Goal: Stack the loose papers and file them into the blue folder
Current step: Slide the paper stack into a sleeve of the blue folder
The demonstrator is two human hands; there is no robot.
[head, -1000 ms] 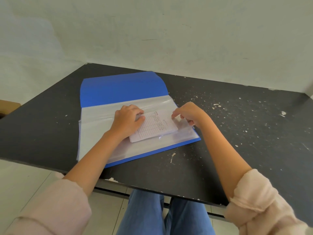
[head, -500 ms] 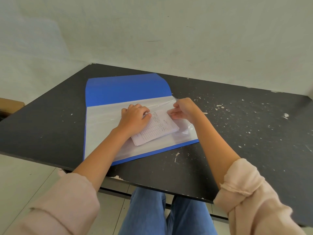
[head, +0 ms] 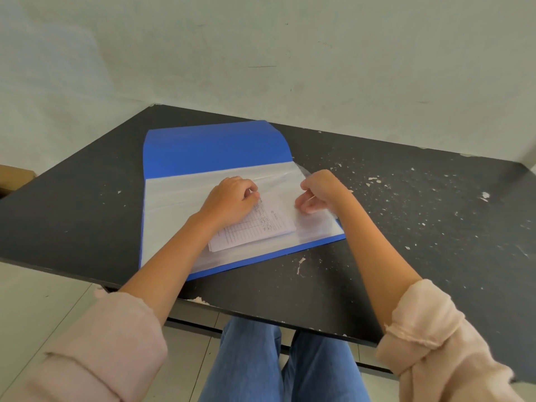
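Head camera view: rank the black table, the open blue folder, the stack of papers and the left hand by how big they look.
1. black table
2. blue folder
3. stack of papers and left hand: they look alike, and the hand hides part of the papers.

The blue folder [head: 214, 149] lies open and flat on the table, its cover turned away from the person, its clear plastic sleeves [head: 174, 204] facing up. The papers [head: 261, 224], a small white stack with printed tables, lie tilted on the sleeves.
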